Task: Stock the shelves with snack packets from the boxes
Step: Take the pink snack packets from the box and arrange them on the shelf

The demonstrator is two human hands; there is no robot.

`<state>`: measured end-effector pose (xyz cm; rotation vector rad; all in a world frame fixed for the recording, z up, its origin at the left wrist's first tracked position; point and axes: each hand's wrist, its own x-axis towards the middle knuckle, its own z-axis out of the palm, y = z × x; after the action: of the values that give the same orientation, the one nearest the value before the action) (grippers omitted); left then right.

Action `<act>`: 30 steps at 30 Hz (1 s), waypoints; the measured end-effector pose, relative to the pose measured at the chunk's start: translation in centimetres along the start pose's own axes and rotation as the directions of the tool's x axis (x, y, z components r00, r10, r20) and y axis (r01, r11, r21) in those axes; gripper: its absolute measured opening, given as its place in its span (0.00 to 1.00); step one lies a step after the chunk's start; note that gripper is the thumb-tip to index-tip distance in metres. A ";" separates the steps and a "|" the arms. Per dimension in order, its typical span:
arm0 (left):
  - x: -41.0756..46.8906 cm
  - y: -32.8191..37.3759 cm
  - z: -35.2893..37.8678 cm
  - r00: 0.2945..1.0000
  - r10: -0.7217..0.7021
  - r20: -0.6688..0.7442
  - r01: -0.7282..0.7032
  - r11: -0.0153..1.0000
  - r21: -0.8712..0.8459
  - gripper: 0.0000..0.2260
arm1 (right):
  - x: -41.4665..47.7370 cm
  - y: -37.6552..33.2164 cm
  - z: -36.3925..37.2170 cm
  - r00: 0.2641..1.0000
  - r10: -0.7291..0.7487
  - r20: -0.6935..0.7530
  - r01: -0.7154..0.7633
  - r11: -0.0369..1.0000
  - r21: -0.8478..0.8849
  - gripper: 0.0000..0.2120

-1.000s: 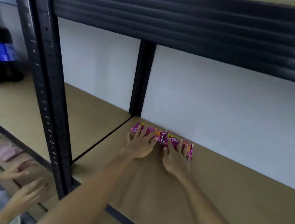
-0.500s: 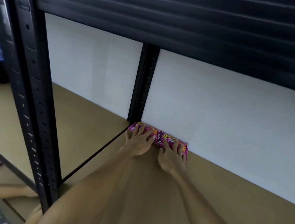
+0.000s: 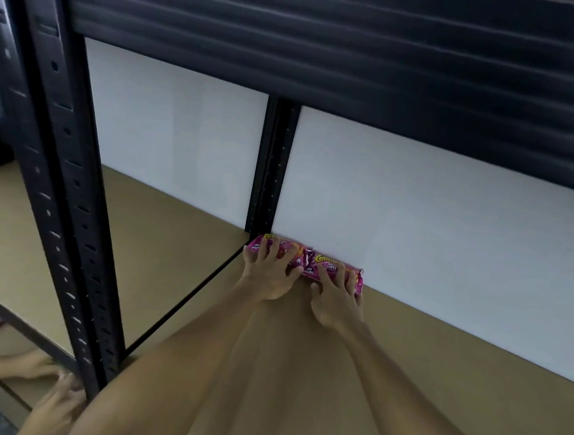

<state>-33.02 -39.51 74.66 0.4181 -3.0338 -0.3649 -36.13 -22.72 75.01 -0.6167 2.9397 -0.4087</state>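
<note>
Pink packets (image 3: 323,262) against the shelf's (image 3: 403,381) back wall (image 3: 449,230)
They lie end to end beside the post (image 3: 274,168), long axis along the wall. The left hand (image 3: 267,274) presses one and the right hand (image 3: 337,298) the other, fingers spread flat, grasping nothing. Letting go probably means pulling straight back.

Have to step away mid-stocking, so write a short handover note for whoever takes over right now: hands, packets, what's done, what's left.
Left hand: fingers spread, pressing on the left packet.
Right hand: fingers spread, pressing on the right packet.
Both pink packets lie flat, end to end, against the white back wall, beside the black rear post.
Done: two packets placed on this shelf board.
Left: let go and fetch more; no box is in view, and only these two packets show here.
</note>
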 end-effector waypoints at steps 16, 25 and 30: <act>-4.1 1.4 -1.3 0.980 0.065 -0.188 -0.072 0.997 -0.027 0.26 | -2.7 0.3 -2.5 0.992 -0.103 -0.069 0.113 0.981 0.160 0.27; -14.3 7.3 -5.1 0.984 -0.018 -0.177 -0.004 0.992 -0.126 0.23 | -10.5 3.3 -5.2 0.971 -0.209 -0.120 0.235 0.933 0.271 0.28; -23.4 11.3 -7.2 0.988 -0.012 -0.153 -0.022 0.975 -0.220 0.19 | -20.0 5.3 -7.8 0.968 -0.198 -0.152 0.241 0.900 0.364 0.25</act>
<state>-12.81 -24.20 83.79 0.4022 -2.8035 -0.6321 -21.13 -7.99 81.99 -0.8930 2.7732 -1.0398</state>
